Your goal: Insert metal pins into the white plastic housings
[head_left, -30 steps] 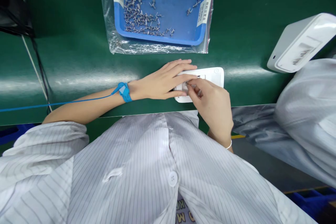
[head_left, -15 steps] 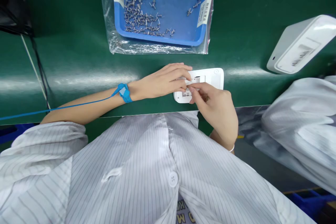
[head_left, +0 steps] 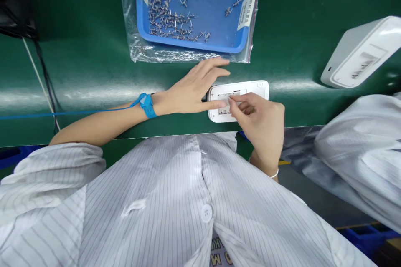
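A white plastic housing (head_left: 261, 89) with rounded corners and a recessed compartment lies on the green bench. My left hand (head_left: 197, 87) is open, its fingers spread above the bench and its thumb reaching over the housing's left part. Thumb and forefinger of my right hand (head_left: 258, 117) are pinched together over the recess; whatever they hold is too small and covered to make out. Beyond my hands, a blue tray (head_left: 206, 16) contains many small metal spring contacts (head_left: 169, 23), heaped mostly along its left side.
Under the tray lies a clear plastic bag (head_left: 147, 55). A white boxy device (head_left: 354, 56) stands at the right, near another person's sleeve (head_left: 360, 142). Dark cables (head_left: 45, 71) and a black object (head_left: 15, 4) are at the left. A blue cord (head_left: 78, 113) runs from my wristband (head_left: 148, 105).
My left hand has lifted off the housing, and its fingers have spread away from the recess. My right hand stays pinched over the recess, shifted slightly right.
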The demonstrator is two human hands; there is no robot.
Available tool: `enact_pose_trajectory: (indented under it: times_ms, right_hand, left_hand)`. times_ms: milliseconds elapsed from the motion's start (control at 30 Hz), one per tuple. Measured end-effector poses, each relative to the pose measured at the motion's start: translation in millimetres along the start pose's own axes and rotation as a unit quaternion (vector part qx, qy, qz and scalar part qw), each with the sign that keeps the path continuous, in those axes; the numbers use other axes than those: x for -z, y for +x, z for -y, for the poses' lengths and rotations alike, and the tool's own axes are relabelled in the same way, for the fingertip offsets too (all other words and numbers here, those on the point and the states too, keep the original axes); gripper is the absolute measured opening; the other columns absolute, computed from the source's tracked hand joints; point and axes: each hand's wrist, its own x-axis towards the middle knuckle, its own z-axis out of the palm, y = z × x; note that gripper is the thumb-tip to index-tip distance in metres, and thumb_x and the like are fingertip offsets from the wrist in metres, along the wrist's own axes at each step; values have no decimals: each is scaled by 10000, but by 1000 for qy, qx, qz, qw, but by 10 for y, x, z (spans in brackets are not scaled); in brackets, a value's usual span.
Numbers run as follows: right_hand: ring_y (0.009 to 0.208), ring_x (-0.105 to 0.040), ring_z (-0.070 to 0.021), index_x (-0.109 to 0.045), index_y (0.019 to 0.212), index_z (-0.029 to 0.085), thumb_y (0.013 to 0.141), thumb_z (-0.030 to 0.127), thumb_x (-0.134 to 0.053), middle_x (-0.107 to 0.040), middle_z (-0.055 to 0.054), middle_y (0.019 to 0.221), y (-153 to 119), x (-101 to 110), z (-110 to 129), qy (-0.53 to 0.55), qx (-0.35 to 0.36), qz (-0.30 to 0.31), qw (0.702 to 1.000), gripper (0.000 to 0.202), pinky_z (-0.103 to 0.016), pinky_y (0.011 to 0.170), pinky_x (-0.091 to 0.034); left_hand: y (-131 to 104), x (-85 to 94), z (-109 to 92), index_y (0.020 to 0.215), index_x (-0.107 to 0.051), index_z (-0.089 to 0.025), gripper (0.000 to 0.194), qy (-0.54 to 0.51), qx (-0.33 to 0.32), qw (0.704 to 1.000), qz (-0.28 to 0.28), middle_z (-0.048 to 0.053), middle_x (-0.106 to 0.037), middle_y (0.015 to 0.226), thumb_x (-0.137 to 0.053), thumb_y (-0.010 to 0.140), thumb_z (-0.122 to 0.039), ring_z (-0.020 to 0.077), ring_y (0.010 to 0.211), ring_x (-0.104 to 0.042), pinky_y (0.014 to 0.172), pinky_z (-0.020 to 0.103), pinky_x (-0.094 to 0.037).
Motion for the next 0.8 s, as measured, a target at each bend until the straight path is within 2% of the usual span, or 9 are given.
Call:
enact_pose_trajectory:
  times_ms: [100,167,267,433,567,700,800]
  right_hand:
    - [652,-665,-182,-707,918,191,964,325,-561,-696,-13,712,20,-107,23,-84,18,10,996,203,-284,607,-420]
    - [656,-661,-184,-691,896,190,966,309,-554,-692,-11,707,27,-171,51,-123,19,7,992,195,-279,591,-371]
    - [660,-658,-181,-673,881,189,974,306,-557,-697,-8,720,15,-236,86,-138,15,-5,990,189,-273,580,-328]
    - [699,-663,-183,-664,873,186,997,341,-532,-714,-26,781,-3,-264,85,-129,9,-11,992,238,-275,596,-330]
    - [686,-657,-184,-688,900,186,1006,340,-509,-709,-26,758,34,-246,71,-117,21,16,993,259,-277,598,-337]
    - [644,-644,-190,-716,988,176,1029,316,-472,-722,-47,779,58,-173,126,-148,32,55,987,284,-282,559,-320]
    - [705,-672,-203,-722,1080,173,1041,281,-463,-748,-74,926,29,-12,212,-158,63,64,983,284,-288,547,-354]
  left_hand:
    - [0,-4,2,1573,-313,-155,767,6,-35,997,69,172,-389,1594,-397,991,-648,360,1540,-251,1280,592,-134]
    - [-4,-18,8,1597,-262,-143,794,9,-46,995,87,173,-358,1616,-396,992,-639,364,1548,-233,1285,591,-96]
    - [-5,-23,13,1601,-251,-130,812,14,-48,995,89,172,-339,1628,-411,985,-635,358,1559,-209,1290,577,-86]
    - [3,-1,12,1584,-290,-117,801,7,-50,994,92,177,-383,1603,-433,979,-622,361,1561,-202,1288,582,-79]
    - [6,-2,8,1580,-300,-142,793,4,-43,995,94,163,-389,1603,-441,973,-632,357,1560,-209,1287,591,-82]
    - [6,1,10,1571,-319,-169,810,-2,-39,996,85,152,-411,1590,-444,956,-681,361,1559,-210,1289,601,-69]
    - [6,16,18,1561,-342,-193,775,-17,-29,996,79,140,-418,1586,-419,967,-686,355,1559,-213,1295,589,-82]
